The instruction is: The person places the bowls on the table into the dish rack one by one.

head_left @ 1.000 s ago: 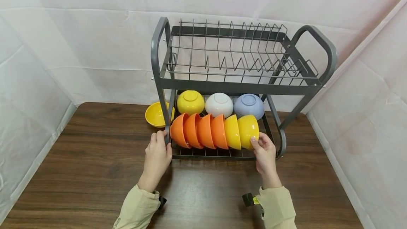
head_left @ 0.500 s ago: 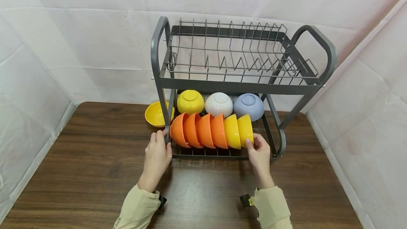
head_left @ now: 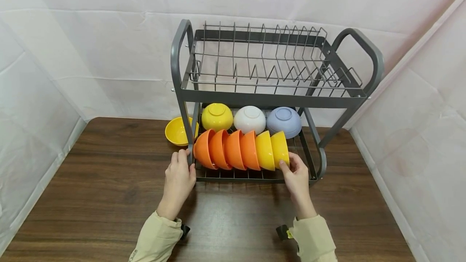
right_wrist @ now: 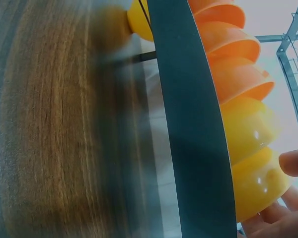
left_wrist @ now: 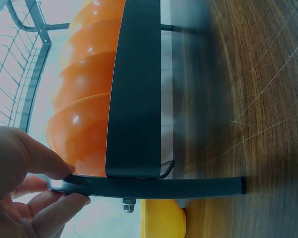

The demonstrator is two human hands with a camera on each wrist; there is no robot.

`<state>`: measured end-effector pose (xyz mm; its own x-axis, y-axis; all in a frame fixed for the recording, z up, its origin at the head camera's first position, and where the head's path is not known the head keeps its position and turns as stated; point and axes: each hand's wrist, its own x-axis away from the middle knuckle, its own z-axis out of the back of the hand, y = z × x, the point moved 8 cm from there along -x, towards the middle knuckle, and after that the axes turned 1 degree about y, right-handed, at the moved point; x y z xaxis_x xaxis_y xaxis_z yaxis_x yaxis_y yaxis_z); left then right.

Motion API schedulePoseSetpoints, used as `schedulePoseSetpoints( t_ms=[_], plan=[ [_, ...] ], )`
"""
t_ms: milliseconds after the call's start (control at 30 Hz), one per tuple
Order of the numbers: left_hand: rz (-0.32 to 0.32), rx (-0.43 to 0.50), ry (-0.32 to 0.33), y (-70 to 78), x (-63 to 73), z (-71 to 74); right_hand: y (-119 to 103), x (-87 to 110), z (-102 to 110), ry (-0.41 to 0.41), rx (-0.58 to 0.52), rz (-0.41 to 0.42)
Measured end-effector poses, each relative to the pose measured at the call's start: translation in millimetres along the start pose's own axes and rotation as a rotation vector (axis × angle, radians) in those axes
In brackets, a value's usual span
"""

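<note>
A row of nested bowls lies on its side along the front of the dish rack's lower shelf: several orange bowls at the left, then two yellow ones. My right hand holds the rightmost yellow bowl at its base end, thumb in front and fingers behind. In the right wrist view this yellow bowl sits between thumb and fingers. My left hand grips the left upright of the dish rack. The left wrist view shows thumb and fingers pinching that dark metal upright, right beside the leftmost orange bowl.
Behind the row, a yellow bowl, a white bowl and a blue bowl stand upside down. Another yellow bowl rests upright on the wooden table left of the rack. The wire upper tier overhangs the lower shelf.
My right hand has moved left with the end yellow bowl, which now sits deeper against its yellow neighbour. The left hand keeps its grip on the rack. The head view has shifted slightly.
</note>
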<state>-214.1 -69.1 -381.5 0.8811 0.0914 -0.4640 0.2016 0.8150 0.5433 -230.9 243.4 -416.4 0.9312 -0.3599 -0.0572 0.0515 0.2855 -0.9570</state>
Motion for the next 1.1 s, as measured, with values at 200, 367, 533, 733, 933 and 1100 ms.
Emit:
schedulePoseSetpoints(
  t_ms=[200, 367, 533, 733, 933, 1100],
  plan=[
    [-0.007, -0.001, 0.002, 0.4, 0.0, -0.3, -27.2, 4.1, 27.2, 0.14, -0.177, 0.217],
    [-0.009, -0.002, 0.003, 0.8, -0.5, -0.1, -59.1, 2.1, 69.2, 0.303, -0.36, 0.393],
    [-0.011, -0.005, 0.001, 0.6, -0.5, 0.1, -75.6, -17.0, 105.1, 0.478, -0.256, 0.401],
    [-0.018, -0.006, 0.002, 1.2, 0.3, -0.4, -96.2, -40.9, 113.5, 0.477, 0.001, 0.393],
    [-0.029, -0.006, 0.009, 1.8, 0.5, 0.3, -100.4, -47.4, 114.8, 0.52, 0.053, 0.435],
    [-0.03, -0.004, 0.011, 1.2, -0.1, 0.8, -101.3, -49.8, 115.8, 0.529, 0.121, 0.445]
  ],
)
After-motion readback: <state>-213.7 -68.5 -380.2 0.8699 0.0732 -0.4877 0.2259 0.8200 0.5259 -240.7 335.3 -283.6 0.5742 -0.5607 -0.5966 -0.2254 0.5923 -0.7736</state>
